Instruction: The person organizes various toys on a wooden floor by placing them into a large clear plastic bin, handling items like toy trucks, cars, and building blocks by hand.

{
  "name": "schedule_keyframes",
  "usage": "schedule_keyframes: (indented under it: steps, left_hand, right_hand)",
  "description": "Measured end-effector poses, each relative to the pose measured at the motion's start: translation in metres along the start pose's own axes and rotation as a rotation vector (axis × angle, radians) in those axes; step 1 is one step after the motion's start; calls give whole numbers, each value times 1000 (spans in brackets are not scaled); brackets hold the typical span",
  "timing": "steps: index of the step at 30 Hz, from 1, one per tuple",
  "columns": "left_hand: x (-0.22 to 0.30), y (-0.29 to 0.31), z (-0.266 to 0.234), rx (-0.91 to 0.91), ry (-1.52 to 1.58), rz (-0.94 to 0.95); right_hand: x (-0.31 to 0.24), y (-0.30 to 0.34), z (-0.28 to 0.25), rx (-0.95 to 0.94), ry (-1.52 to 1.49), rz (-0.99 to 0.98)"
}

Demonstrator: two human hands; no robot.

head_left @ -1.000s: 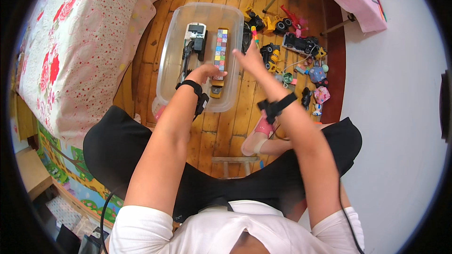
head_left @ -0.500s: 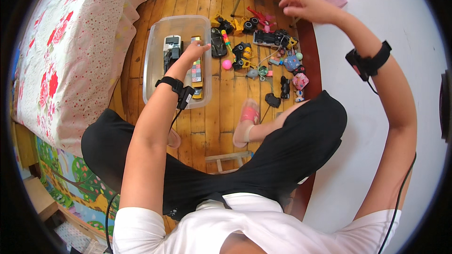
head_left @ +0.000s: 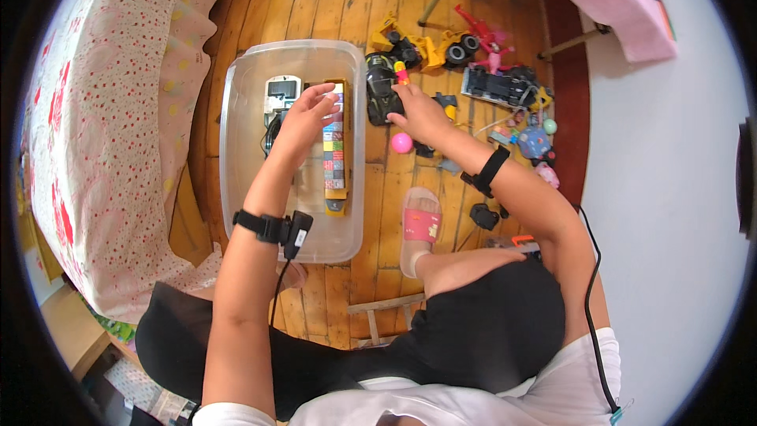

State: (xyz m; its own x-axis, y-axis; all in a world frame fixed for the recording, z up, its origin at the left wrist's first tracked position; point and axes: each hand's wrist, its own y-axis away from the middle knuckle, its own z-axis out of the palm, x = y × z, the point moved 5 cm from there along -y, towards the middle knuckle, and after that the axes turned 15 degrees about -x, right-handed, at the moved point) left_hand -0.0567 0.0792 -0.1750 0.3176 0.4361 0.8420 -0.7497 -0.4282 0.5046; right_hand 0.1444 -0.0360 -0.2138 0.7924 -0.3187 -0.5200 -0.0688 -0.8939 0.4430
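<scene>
Black toy car (head_left: 381, 87) just left of the loosely parted right hand (head_left: 423, 117).

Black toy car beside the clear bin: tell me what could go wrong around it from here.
The right hand is at the black toy car's edge; a firm grip cannot be confirmed, so the car might slip if lifted. The pink ball lies close to that hand and could be knocked rolling. The left hand, above the clear bin, might bump the long patterned box inside.
</scene>
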Motion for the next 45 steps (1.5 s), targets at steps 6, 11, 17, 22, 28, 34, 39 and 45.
schedule_keyframes:
  steps: [6,11,17,22,28,34,39,45]
  left_hand:
    - [9,8,-10,79,55,14]
    - [29,1,12,54,1,175]
    - [44,-9,32,85,22,270]
    - [53,-1,6,163,-30,369]
    - [42,27,-46,341,-25,315]
    - [34,37,-33,277,40,294]
    - [27,41,-12,222,63,274]
    - [41,48,41,107,56,307]
  right_hand:
    - [22,-40,20,135,90,-90]
    - [85,-59,-27,458,220,-6]
    - [84,-96,-36,317,453,34]
    - [99,-129,-33,191,261,148]
    - [105,-106,-21,234,127,45]
    - [98,-77,-32,437,-1,-16]
    - [108,-53,-50,625,-390,-82]
    - [79,15,-82,701,-728,-255]
